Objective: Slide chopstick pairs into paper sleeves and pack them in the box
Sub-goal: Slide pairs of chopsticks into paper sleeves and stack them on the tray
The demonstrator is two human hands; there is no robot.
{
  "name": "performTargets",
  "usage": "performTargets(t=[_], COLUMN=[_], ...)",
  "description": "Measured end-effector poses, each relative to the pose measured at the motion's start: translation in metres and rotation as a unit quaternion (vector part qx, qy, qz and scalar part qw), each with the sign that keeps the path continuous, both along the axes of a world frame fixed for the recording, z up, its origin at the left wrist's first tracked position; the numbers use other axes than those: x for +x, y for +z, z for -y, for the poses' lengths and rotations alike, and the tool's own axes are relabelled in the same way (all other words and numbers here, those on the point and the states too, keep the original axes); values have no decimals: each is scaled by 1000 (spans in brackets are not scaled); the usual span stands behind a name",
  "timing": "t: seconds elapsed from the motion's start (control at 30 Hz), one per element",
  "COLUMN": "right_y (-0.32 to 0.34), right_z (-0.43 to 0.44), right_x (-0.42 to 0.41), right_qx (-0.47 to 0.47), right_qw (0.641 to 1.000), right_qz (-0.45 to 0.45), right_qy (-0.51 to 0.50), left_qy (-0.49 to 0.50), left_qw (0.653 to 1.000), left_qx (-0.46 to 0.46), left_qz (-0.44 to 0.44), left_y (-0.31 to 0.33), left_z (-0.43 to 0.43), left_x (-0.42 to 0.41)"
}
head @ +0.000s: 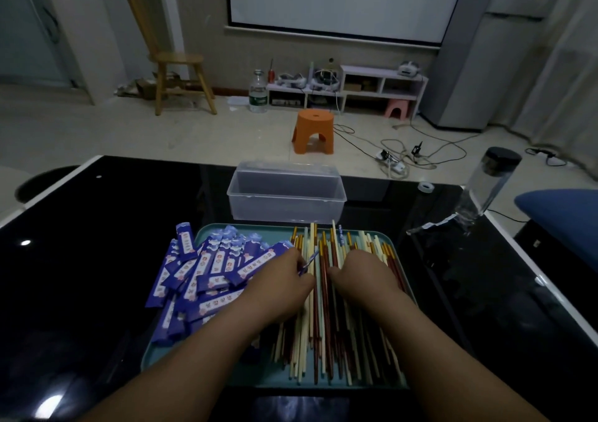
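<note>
Left hand (284, 281) is pinching a paper sleeve (309, 260) in a narrow grip, right hand (359, 272) is resting on the chopsticks (323, 340), its grip impossible to tell.

My arms are bare all the way from the bottom edge of the view to the fingertips. My left forearm (194, 357) and my right forearm (437, 350) look thick and rounded close to the camera and taper toward the wrists, their surface smooth in the dim light. My left hand (284, 279) and my right hand (359, 272) are bare too, showing their backs and rounded knuckles. The light is too low to make out nails or finer detail.
</note>
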State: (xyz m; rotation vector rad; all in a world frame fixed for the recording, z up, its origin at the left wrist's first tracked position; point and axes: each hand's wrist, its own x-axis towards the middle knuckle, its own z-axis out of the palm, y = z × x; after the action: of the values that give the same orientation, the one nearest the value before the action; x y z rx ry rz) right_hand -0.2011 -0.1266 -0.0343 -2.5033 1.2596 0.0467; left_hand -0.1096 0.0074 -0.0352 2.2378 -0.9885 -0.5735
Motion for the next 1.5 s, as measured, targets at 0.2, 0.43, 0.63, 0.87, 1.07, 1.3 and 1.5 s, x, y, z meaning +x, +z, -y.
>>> performTargets(t=[0.2,0.43,0.63,0.87,1.07,1.3,1.5], right_y=[6,7,8,4,-1,7,6], right_z=[-1,-1,-9,-14,-12,-17,-25], right_x=[-6,-11,-29,-28,-14,2,2], right_qx=[32,67,91,12,-10,-45,-46], right_qw=[999,997,993,999,1000,997,996], right_qz=[15,41,74,32,-9,-56,-58], right_qy=[-7,-13,-7,12,5,34,46], left_qy=[1,29,88,83,63,32,36], left_qw=[1000,995,956,965,977,988,992], left_qx=[-12,-31,-95,-76,-78,-43,-21], left_qz=[-12,-87,-265,-239,-187,-145,-117], left_y=[2,15,32,21,18,9,5], left_z=[6,-3,-3,-2,-5,-1,-5], left_x=[-8,-16,-24,-28,-14,-16,-21])
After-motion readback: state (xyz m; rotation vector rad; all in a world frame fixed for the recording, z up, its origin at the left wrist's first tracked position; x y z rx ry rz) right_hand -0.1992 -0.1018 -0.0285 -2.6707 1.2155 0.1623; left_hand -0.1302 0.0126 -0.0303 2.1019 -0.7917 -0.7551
